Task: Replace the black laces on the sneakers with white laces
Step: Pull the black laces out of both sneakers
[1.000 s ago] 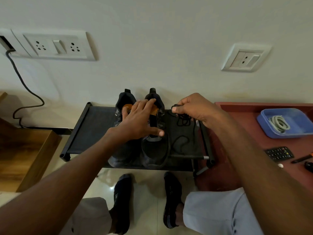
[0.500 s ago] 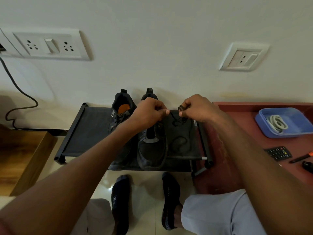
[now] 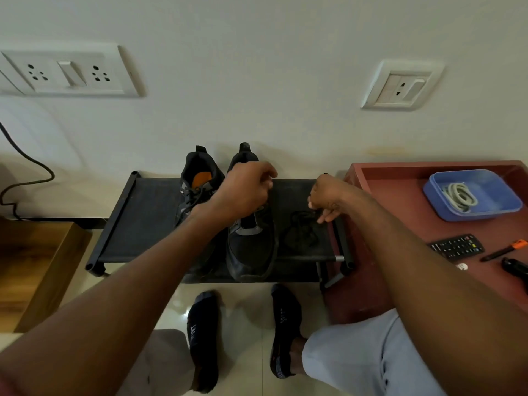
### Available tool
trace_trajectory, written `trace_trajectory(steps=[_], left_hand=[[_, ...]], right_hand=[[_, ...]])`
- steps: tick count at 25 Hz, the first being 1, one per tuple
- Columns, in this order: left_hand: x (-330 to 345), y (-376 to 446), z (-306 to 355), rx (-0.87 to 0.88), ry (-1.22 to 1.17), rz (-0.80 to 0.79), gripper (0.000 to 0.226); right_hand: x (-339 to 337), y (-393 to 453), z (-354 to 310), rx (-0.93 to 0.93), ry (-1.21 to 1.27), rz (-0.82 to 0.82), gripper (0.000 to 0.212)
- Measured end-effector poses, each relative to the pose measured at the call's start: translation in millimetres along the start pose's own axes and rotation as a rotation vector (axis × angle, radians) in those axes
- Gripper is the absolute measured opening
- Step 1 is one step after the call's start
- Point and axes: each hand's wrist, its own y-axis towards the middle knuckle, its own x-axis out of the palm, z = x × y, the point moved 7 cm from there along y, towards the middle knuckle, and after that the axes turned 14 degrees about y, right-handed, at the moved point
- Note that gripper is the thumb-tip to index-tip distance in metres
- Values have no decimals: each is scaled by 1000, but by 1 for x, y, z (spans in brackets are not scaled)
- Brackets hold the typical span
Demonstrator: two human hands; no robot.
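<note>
The left hand (image 3: 245,190) reaches over the right sneaker (image 3: 251,244) on the black shoe rack (image 3: 143,224), fingers curled at its tongue; what they hold cannot be told. The right hand (image 3: 328,198), fingers loosely curled, hangs just above a loose black lace (image 3: 300,234) lying on the rack beside that laceless sneaker. The left sneaker (image 3: 197,190) is laced, its small side lettering unreadable, and white laces (image 3: 458,195) lie in a blue tray (image 3: 500,201).

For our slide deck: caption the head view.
Right hand drops a black lace beside the unlaced sneaker.
</note>
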Motion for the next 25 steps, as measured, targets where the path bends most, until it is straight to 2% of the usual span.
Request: trace_trajectory(steps=[4, 7, 9, 12, 14, 16, 18, 21, 25], left_hand=[[-38, -21, -28, -36, -2, 154, 23], [-61, -39, -53, -139, 65, 187, 21], [-78, -55, -80, -282, 65, 190, 17], [-92, -78, -115, -423, 91, 141, 18], [-85, -87, -132, -453, 151, 52, 24], [-71, -89, -141, -444, 223, -77, 24], [-65, -85, -144, -409, 232, -98, 28], [-63, -70, -136, -318, 180, -8, 34], [-46, -46, -136, -219, 180, -82, 35]], right_hand=[[19, -4, -3, -47, -142, -56, 23], [13, -13, -15, -176, -302, 158, 24], [11, -25, -29, -248, -276, 271, 30], [27, -51, -70, -512, -33, 343, 14], [51, -71, -105, -701, 24, 294, 19], [82, -82, -134, -805, -29, 200, 28], [106, -86, -159, -807, -103, 167, 33], [121, -78, -174, -707, -146, 215, 39], [133, -64, -171, -691, -143, 239, 40]])
